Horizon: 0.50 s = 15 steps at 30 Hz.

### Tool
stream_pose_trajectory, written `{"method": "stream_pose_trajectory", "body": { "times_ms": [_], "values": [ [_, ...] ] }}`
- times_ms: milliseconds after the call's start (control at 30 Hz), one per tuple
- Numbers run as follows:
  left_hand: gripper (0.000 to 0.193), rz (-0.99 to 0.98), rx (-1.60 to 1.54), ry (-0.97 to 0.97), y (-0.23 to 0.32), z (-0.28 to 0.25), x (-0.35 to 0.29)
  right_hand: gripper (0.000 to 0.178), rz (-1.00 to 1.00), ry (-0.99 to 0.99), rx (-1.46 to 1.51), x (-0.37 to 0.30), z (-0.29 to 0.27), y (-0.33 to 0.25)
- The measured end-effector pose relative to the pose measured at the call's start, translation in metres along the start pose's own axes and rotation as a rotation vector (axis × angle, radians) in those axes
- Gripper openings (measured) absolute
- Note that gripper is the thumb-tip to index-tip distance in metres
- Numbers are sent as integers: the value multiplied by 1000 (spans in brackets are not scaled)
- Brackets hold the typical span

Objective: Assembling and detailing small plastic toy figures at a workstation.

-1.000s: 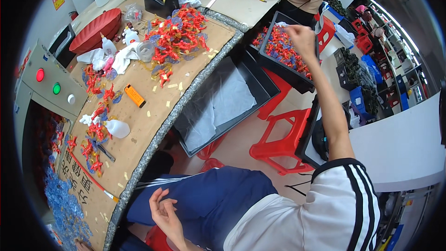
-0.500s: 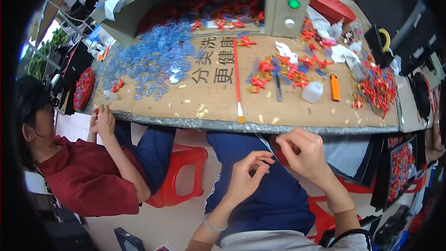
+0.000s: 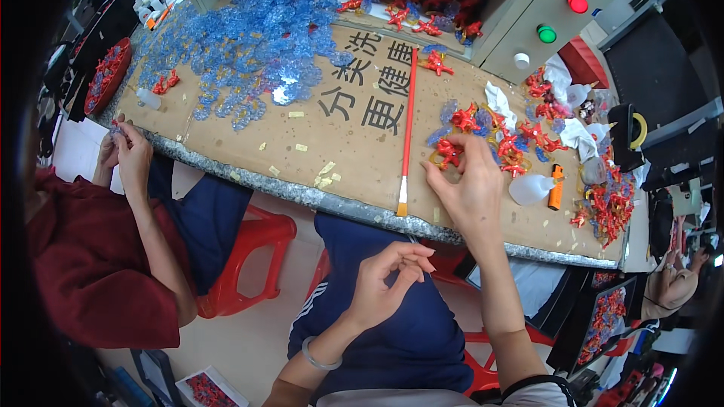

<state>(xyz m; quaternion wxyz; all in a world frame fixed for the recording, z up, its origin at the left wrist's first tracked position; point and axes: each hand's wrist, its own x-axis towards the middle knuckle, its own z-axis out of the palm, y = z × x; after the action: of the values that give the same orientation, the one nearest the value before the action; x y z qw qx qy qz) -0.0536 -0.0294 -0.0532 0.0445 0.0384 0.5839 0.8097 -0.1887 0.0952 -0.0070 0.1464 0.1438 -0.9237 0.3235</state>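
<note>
On the cardboard-topped bench, my right hand (image 3: 477, 185) reaches into a loose cluster of red and blue plastic pieces. Its thumb and fingers close around a small red plastic figure (image 3: 449, 152) with a yellowish part at its side. Over my lap, my left hand (image 3: 388, 283) is held with bent fingers and the thumb drawn close to them; whatever may be between them does not show. Just right of my right hand stands a white squeeze bottle (image 3: 530, 189), beside an orange lighter (image 3: 556, 188). A red-handled paintbrush (image 3: 409, 128) lies to the left.
Clear blue pieces (image 3: 256, 53) are heaped at the left, before a grey cabinet (image 3: 539, 19) with coloured buttons. More red figures (image 3: 607, 207) lie at the right. A co-worker in a dark red shirt (image 3: 105, 256) sits at the left on a red stool (image 3: 249, 256).
My right hand has gone from above my lap forward to the red pieces. My left hand has stayed near my lap. The view has turned and shifted.
</note>
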Motion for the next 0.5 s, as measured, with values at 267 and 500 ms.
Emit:
{"method": "stream_pose_trajectory", "body": {
  "times_ms": [267,500],
  "values": [
    [56,-140,-334,-112,27,-25,2,44,-410,-769,323,-28,-58,-32],
    [54,-126,-287,-52,23,-33,-7,42,-64,-716,642,-8,-30,-11]
  ]
}}
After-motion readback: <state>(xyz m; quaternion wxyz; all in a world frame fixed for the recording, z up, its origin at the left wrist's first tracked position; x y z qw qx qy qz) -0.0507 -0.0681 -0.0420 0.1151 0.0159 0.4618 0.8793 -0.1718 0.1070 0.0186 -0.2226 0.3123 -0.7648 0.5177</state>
